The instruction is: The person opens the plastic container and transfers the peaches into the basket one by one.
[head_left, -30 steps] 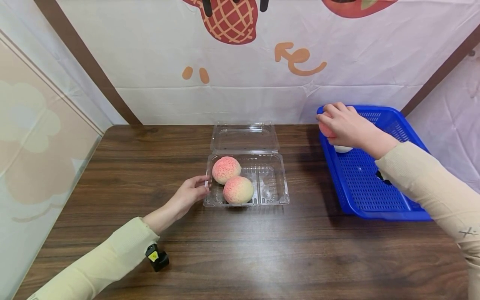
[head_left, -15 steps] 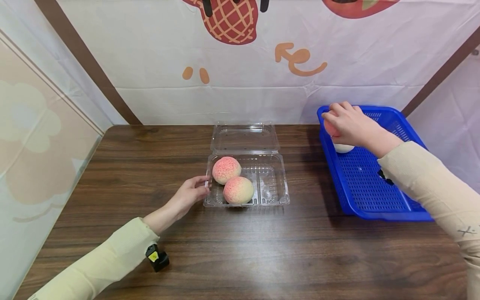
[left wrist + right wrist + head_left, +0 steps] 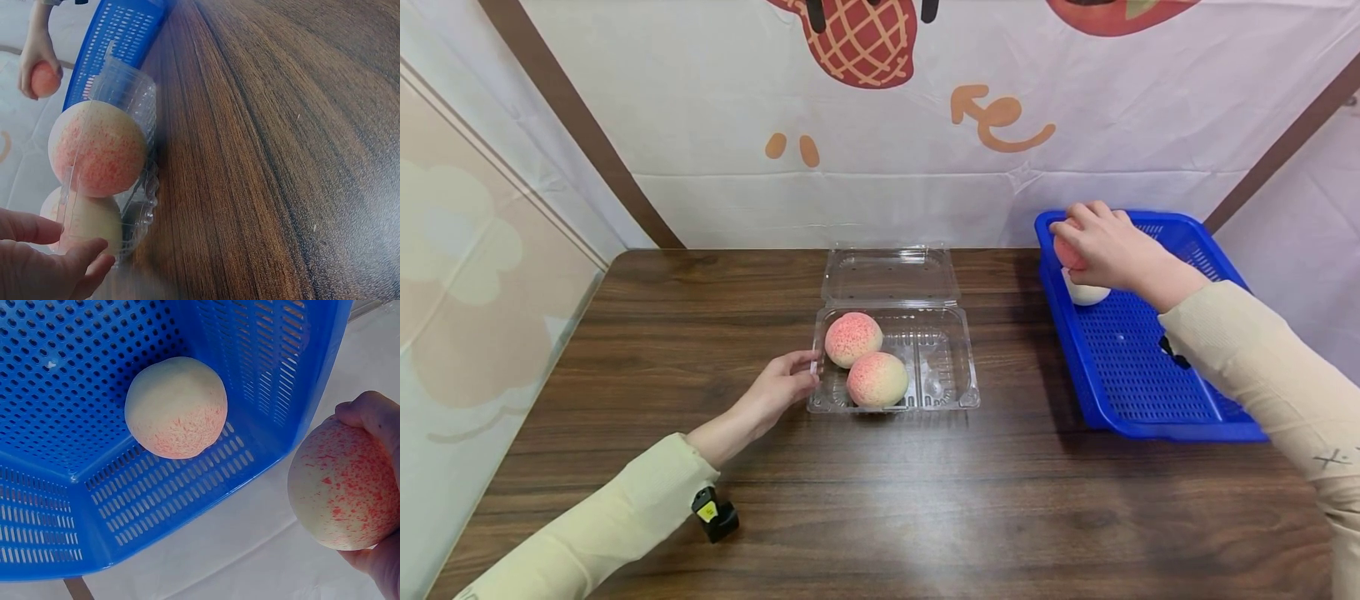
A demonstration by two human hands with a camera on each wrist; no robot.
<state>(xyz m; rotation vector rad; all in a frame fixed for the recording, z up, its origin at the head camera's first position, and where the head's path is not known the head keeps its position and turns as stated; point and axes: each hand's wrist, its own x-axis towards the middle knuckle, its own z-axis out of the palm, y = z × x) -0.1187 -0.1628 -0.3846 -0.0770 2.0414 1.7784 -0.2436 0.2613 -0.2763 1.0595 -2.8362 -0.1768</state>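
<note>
My left hand (image 3: pixel 772 390) pinches the left edge of a clear plastic clamshell container (image 3: pixel 943 367). Two pink-and-cream peaches lie in its left half, one farther back (image 3: pixel 853 340) and one nearer (image 3: pixel 877 380). The container's lid (image 3: pixel 889 277) is folded back flat toward the wall. Over the back left corner of a blue basket (image 3: pixel 1078 379), my right hand (image 3: pixel 1112 250) grips another peach (image 3: pixel 340 487), its fingers wrapped over the top. Down in the basket sits one more peach (image 3: pixel 176 409), partly covered by that hand in the head view.
Everything stands on a dark wood table (image 3: pixel 880 517). A white printed cloth (image 3: pixel 715 92) hangs along the table's back edge. The basket has raised, slotted walls, and bare tabletop separates it from the container.
My right hand, with the peach in its grip, has drifted slightly right over the basket's corner. The left hand and the container have stayed in place.
</note>
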